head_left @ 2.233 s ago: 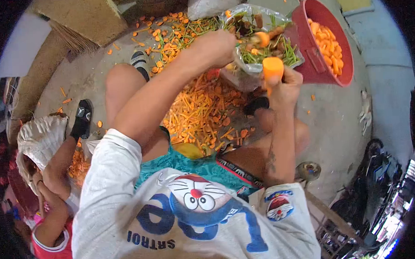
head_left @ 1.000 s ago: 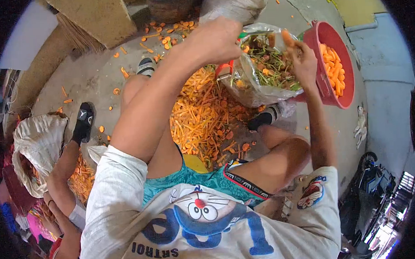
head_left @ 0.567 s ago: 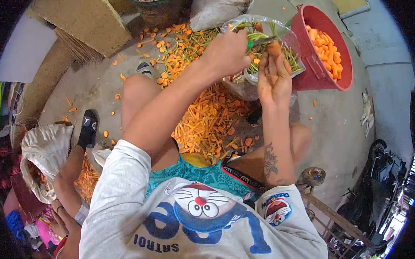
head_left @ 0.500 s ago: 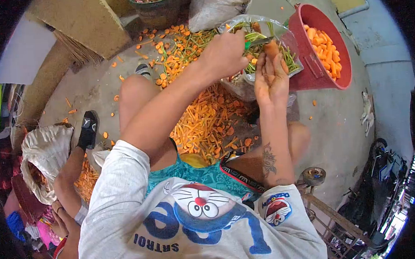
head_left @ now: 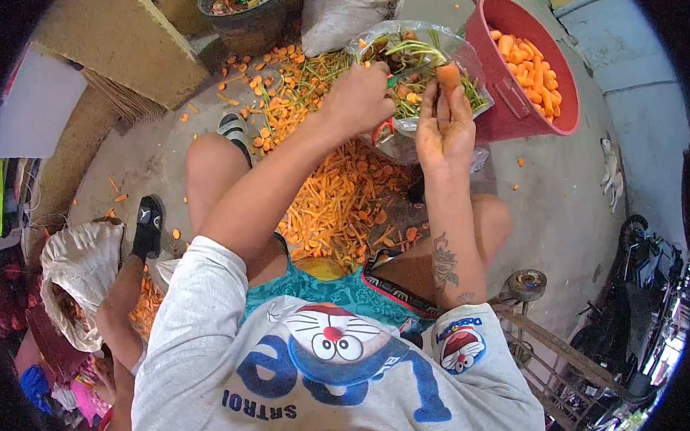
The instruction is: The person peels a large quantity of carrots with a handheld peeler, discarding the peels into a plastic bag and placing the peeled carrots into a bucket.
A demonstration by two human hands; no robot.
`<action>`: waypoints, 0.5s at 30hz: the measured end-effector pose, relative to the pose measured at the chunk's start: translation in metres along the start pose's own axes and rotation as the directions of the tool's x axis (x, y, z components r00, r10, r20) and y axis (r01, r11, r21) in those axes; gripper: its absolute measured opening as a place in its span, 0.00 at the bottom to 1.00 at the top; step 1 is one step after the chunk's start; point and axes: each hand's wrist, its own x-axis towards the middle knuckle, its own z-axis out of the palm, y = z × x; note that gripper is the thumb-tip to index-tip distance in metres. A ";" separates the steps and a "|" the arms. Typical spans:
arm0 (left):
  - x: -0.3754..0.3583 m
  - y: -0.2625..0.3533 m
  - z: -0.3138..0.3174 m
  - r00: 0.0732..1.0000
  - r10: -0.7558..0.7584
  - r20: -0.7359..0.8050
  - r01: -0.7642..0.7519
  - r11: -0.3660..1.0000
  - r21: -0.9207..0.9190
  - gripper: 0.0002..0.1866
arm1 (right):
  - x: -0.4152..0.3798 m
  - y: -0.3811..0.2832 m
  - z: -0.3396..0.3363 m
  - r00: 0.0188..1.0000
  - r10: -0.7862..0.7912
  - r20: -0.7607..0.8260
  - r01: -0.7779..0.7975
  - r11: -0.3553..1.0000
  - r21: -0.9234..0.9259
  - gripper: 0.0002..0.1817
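My left hand (head_left: 361, 99) is closed around the green handle of a knife (head_left: 392, 81); its blade points right toward the carrot and is partly hidden. My right hand (head_left: 447, 130), palm up, holds an orange carrot (head_left: 448, 76) upright between its fingers and thumb. Green stems (head_left: 428, 50) rise from the carrot's top and lean left. Below both hands is an open clear plastic bag (head_left: 486, 59) with cut green tops and carrot pieces in it. A red bucket (head_left: 501, 85) of peeled carrots (head_left: 535, 72) tilts beside the bag, to the right of my right hand.
Carrot peelings and slices (head_left: 333, 204) cover the floor between my legs. A dark bin (head_left: 248, 27) and a white sack (head_left: 344, 15) stand ahead. Another person's leg (head_left: 122, 302) and an open sack (head_left: 77, 258) are at left. A metal cart (head_left: 555, 345) and a motorcycle (head_left: 641, 295) are at right.
The carrot's green stems now stand up clear of the blade, which has drawn back left and lower with my left hand. My right hand still holds the carrot, slightly lower.
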 end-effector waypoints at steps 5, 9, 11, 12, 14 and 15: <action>-0.004 -0.003 0.001 0.982 0.130 -0.134 -0.118 0.989 0.092 0.16 | -0.021 0.020 0.001 0.994 0.085 0.070 -0.081 0.994 -0.068 0.15; 0.006 -0.014 -0.018 0.988 -0.125 0.091 0.120 0.991 0.060 0.17 | -0.028 0.013 0.010 0.991 0.131 0.029 -0.130 0.991 -0.035 0.12; 0.002 -0.013 -0.016 0.997 -0.074 0.025 0.073 0.997 0.021 0.16 | -0.020 0.005 0.008 0.988 0.136 0.076 -0.132 0.989 -0.059 0.13; 0.000 -0.008 -0.021 0.999 -0.020 -0.036 0.020 1.000 -0.009 0.16 | -0.019 0.001 0.006 0.983 0.139 0.119 -0.131 0.989 -0.075 0.14; 0.004 -0.015 -0.034 0.998 0.019 -0.064 -0.021 0.999 -0.030 0.15 | -0.018 -0.006 0.003 0.985 0.153 0.079 -0.142 0.982 -0.121 0.11; 0.007 -0.020 -0.041 0.993 0.049 -0.106 -0.055 0.997 -0.053 0.14 | -0.011 -0.010 -0.004 0.978 0.155 0.139 -0.133 0.979 -0.155 0.11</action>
